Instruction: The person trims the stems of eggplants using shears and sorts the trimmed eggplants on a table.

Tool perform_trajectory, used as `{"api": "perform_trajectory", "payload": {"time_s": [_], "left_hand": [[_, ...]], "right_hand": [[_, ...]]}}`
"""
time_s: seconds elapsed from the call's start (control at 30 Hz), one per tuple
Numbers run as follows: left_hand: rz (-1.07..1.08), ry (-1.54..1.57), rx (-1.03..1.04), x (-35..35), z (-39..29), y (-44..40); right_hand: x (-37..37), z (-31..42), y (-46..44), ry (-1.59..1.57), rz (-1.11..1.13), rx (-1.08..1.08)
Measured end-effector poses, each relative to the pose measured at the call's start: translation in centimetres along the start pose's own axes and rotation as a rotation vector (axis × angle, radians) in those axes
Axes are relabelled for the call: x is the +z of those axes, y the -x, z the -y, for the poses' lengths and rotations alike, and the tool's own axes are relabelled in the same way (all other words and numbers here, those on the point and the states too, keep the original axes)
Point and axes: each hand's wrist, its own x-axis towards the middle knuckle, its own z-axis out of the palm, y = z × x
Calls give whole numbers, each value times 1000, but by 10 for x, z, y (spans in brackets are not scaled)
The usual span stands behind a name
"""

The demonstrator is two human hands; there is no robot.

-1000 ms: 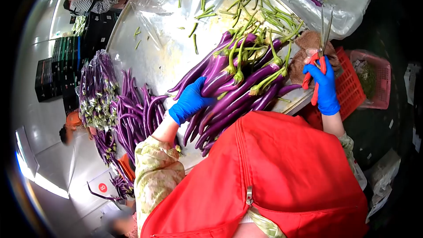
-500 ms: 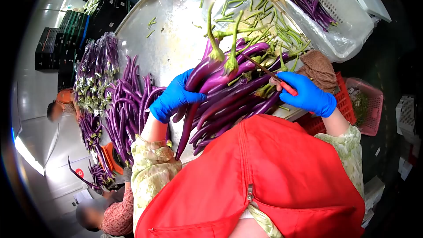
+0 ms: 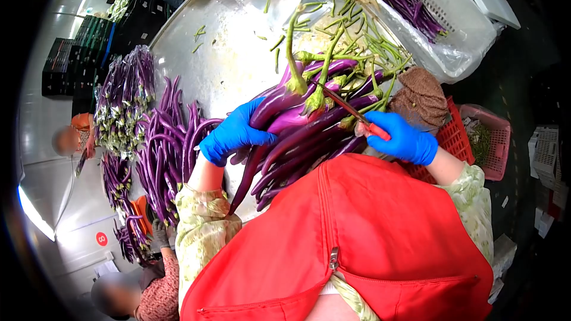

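My left hand (image 3: 237, 133), in a blue glove, is wrapped round a few purple eggplants (image 3: 275, 107) whose long green stems point up and away. My right hand (image 3: 402, 138), also gloved in blue, is closed on red-handled scissors (image 3: 377, 131). The dark blades reach left to the stem of a held eggplant, near its green cap. Beneath and beside both hands lies a pile of eggplants (image 3: 303, 153) on the metal table (image 3: 220, 53). Cut green stems (image 3: 363, 24) are scattered beyond the pile.
A brown cloth (image 3: 419, 96) lies at the table's right edge, above a red basket (image 3: 455, 137). A plastic-lined white crate (image 3: 458, 30) holds more eggplants. Loose eggplants (image 3: 163, 154) and bagged ones (image 3: 125, 101) lie at the left. Other people are at the left and top left.
My left hand has lifted some eggplants from the pile. My right hand has come left from the table's edge, bringing the scissors to their stems.
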Motion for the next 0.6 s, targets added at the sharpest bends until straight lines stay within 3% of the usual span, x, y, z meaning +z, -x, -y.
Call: {"api": "perform_trajectory", "payload": {"time_s": [0.17,0.2,0.27,0.33,0.37,0.6], "left_hand": [[-135,103,25,-11,6,3],[-165,49,-2,-13,4,3],[-224,-48,-68,-13,6,4],[-191,-132,-77,-8,6,3],[-183,-151,-87,-5,2,3],[-156,-266,-70,2,8,-1]], "right_hand": [[5,-13,9,116,-160,121],[6,-17,7,132,-227,-38],[-3,-12,7,366,-203,5],[-7,-7,-4,481,-268,-193],[-9,-3,-7,460,-243,-117],[-13,12,-23,509,-185,-145]]}}
